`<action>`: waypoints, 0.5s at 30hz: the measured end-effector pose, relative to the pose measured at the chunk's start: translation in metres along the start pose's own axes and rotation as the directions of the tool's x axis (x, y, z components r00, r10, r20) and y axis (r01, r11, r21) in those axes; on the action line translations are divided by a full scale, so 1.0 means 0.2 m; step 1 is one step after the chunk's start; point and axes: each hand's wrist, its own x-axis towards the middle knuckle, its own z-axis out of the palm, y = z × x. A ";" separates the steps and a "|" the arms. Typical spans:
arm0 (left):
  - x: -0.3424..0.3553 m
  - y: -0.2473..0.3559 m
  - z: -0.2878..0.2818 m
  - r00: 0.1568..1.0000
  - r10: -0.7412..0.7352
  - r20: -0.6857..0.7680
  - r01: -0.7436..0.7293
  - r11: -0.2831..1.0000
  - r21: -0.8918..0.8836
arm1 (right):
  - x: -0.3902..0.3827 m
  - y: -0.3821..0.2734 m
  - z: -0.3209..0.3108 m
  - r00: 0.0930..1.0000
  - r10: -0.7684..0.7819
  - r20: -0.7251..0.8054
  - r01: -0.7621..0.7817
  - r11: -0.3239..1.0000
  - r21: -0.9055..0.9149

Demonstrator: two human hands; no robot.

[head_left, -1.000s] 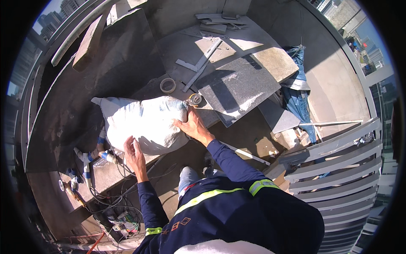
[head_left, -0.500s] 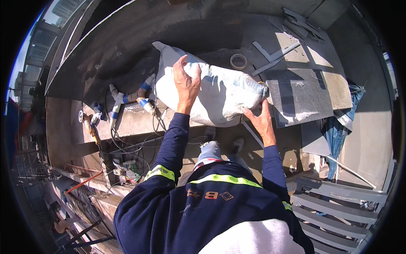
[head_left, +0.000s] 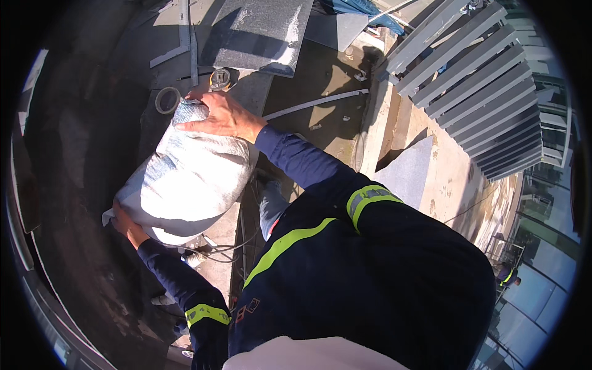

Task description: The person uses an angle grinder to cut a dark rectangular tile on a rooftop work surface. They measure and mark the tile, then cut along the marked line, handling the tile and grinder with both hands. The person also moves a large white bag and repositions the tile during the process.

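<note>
A bulky white woven sack (head_left: pixel 185 185) lies in front of me, bulging and lit by the sun. My right hand (head_left: pixel 221 116) is closed around its gathered upper end, thumb and fingers on either side. At the sack's lower left corner, my left hand (head_left: pixel 126 223) grips the cloth; the sack partly hides its fingers. Just past my right hand are a roll of tape (head_left: pixel 167 100) and a yellow-and-black tape measure (head_left: pixel 220 79).
A metal square (head_left: pixel 185 46) and a dark stone slab (head_left: pixel 259 34) lie beyond the sack. Cables (head_left: pixel 225 248) run beside it. To the right stands a grey slatted structure (head_left: pixel 475 92), with another person (head_left: pixel 508 276) far off.
My view has swung to the right, so the sack now appears further left and turned. Both hands were spread against the sack and have now closed on its two ends.
</note>
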 end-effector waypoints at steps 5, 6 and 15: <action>0.03 -0.06 -0.09 0.999 0.046 0.016 -0.046 0.999 -0.019 | -0.18 -0.13 0.03 0.961 0.274 0.018 -0.272 0.939 0.210; -0.05 -0.02 -0.10 0.997 0.080 -0.006 -0.080 0.997 0.012 | -0.22 -0.12 0.02 0.938 0.344 0.030 -0.344 0.921 0.181; -0.53 0.08 -0.25 0.836 0.544 0.065 -0.540 0.799 0.265 | -0.65 -0.22 -0.24 0.858 0.497 0.130 -0.429 0.555 0.713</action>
